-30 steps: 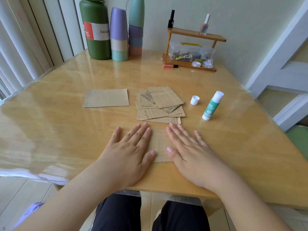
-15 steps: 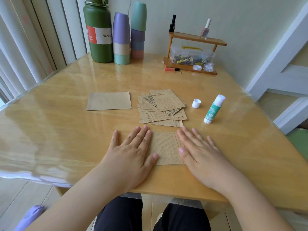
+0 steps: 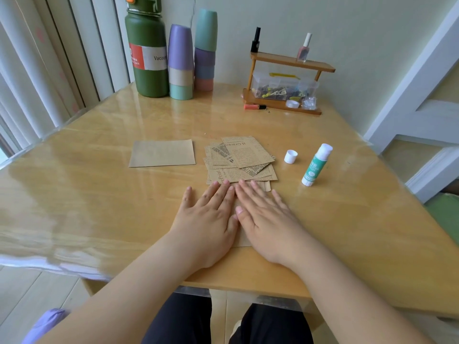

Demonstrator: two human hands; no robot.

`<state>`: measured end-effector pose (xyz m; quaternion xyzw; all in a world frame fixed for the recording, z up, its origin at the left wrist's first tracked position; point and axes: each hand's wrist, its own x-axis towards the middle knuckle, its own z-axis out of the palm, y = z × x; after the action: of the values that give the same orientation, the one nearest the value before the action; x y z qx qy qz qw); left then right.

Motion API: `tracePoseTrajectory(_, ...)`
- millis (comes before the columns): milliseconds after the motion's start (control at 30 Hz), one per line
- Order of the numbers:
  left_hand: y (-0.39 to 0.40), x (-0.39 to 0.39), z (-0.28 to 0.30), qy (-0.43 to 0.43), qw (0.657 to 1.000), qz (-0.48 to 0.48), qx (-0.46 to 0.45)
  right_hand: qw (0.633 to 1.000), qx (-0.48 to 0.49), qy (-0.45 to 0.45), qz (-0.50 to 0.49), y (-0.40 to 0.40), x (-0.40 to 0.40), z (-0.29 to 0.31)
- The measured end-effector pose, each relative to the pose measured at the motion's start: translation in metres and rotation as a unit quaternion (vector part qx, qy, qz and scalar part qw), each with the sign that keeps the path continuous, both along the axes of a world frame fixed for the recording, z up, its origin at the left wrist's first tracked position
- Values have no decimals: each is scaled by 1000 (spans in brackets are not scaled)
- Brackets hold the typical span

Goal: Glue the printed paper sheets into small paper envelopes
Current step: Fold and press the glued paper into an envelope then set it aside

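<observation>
1. Fingers (image 3: pixel 224 192) of left hand (image 3: pixel 207 219) and right hand (image 3: pixel 267 219) were straight, flat together, pressing one folded sheet (image 3: pixel 242 240) on table (image 3: pixel 99 207).
2. I judged: this envelope nearly sealed; plain envelope (image 3: pixel 161 153) looked finished.
3. Printed stack (image 3: pixel 242 160) left; glue stick (image 3: pixel 316 165) uncapped.

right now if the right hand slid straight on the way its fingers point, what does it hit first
The right hand lies flat, its fingers aimed away and slightly left. It would likely meet the near edge of the stack of printed sheets first.
</observation>
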<state>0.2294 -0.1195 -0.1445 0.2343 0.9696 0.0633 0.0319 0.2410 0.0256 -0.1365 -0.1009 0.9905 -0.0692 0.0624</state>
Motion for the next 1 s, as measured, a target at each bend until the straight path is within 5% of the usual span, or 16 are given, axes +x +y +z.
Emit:
tracePoseTrajectory(667, -7, 1, 4, -6, 999, 0, 35, 999, -45, 6, -9, 6, -1, 2)
tracePoseTrajectory(1000, -20, 10, -8, 20, 1000, 2, -4, 998, 39, -22, -38, 30, 12, 0)
